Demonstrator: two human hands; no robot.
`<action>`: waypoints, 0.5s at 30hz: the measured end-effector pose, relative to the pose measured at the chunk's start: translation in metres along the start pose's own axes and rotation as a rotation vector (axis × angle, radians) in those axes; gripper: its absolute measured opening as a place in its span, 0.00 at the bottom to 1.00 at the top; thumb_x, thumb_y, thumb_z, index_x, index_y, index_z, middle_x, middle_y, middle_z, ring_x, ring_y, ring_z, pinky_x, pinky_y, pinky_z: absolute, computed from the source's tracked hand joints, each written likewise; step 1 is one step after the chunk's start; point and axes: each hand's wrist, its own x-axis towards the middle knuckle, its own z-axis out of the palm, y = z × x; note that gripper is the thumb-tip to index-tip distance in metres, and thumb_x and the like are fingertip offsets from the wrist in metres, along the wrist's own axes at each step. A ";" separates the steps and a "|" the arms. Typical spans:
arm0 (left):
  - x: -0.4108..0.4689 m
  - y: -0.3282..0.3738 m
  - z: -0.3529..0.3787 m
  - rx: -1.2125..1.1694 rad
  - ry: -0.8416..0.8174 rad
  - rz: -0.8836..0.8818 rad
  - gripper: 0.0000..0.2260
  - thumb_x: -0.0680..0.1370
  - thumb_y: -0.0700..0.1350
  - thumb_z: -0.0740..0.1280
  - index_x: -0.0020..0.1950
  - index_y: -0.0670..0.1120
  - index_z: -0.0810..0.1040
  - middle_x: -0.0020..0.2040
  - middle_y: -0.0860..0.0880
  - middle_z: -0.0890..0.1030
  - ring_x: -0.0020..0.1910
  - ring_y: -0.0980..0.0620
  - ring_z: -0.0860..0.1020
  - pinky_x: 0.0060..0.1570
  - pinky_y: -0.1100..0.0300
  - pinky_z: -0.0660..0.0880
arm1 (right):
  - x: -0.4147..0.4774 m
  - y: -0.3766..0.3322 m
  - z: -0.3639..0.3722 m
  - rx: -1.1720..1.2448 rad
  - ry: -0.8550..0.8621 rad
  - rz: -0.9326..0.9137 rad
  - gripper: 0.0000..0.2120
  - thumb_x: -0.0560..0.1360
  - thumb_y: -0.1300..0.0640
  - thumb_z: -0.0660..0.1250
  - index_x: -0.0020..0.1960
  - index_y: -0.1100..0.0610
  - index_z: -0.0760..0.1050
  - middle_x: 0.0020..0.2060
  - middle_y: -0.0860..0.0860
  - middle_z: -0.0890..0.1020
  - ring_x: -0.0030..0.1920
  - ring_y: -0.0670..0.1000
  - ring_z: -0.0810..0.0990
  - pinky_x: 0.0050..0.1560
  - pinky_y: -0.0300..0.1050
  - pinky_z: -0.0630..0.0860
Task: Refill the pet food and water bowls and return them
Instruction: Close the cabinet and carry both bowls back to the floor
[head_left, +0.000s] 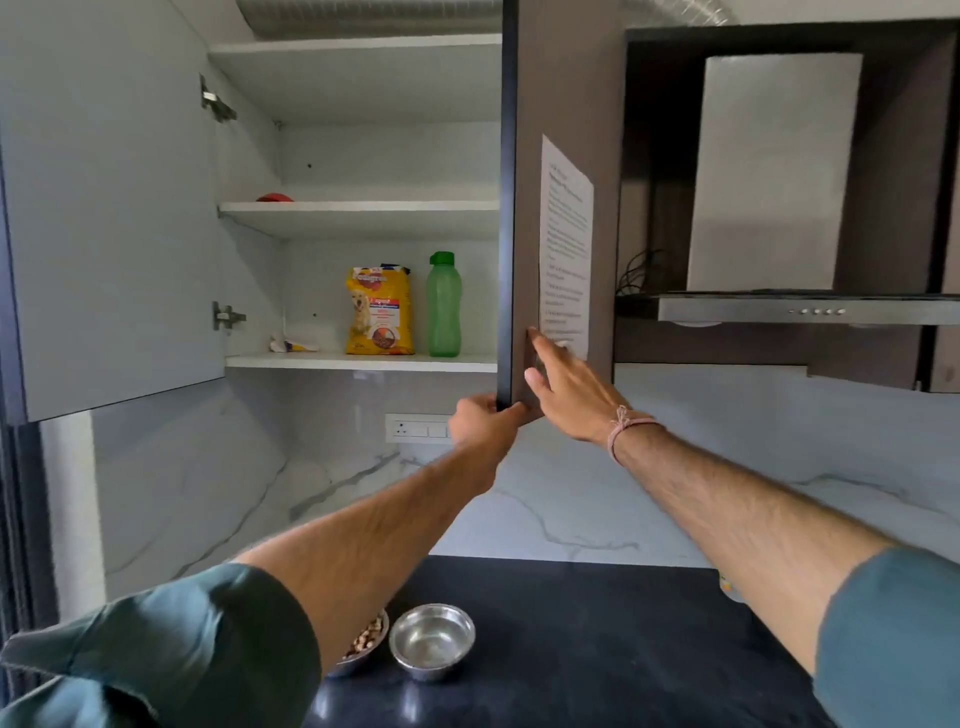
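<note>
A yellow pet food bag (379, 310) and a green water bottle (443, 306) stand on the lowest shelf of the open wall cabinet. Two steel bowls sit on the black counter below: one with kibble (366, 642), partly hidden by my left forearm, and one that looks empty or holds clear water (432, 640). My left hand (480, 423) grips the bottom corner of the brown cabinet door (563, 93). My right hand (563, 382) lies flat against that door's outer face, fingers spread.
The left cabinet door (104, 208) hangs wide open. A printed sheet (565, 244) is taped to the brown door. A range hood (789, 306) juts out at right. A red object (274, 198) lies on the middle shelf. A wall socket (418, 428) sits under the cabinet.
</note>
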 end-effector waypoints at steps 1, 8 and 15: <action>0.008 -0.002 -0.010 0.048 0.047 0.052 0.06 0.72 0.47 0.77 0.45 0.47 0.84 0.36 0.52 0.84 0.35 0.54 0.79 0.29 0.66 0.74 | 0.008 -0.001 0.010 -0.003 -0.009 -0.018 0.27 0.85 0.58 0.59 0.82 0.58 0.56 0.79 0.60 0.64 0.75 0.62 0.68 0.70 0.53 0.71; 0.095 -0.021 -0.072 0.144 0.177 0.137 0.14 0.75 0.49 0.77 0.54 0.51 0.75 0.45 0.54 0.80 0.44 0.57 0.79 0.43 0.65 0.77 | 0.072 -0.009 0.094 -0.123 -0.089 -0.047 0.37 0.77 0.61 0.70 0.82 0.57 0.56 0.81 0.57 0.58 0.77 0.62 0.64 0.73 0.59 0.71; 0.176 -0.041 -0.115 0.237 0.112 0.181 0.13 0.74 0.49 0.78 0.56 0.51 0.79 0.43 0.59 0.79 0.41 0.60 0.78 0.34 0.70 0.71 | 0.122 -0.018 0.150 -0.245 0.045 -0.049 0.33 0.73 0.63 0.72 0.76 0.56 0.67 0.70 0.57 0.70 0.67 0.58 0.72 0.55 0.51 0.82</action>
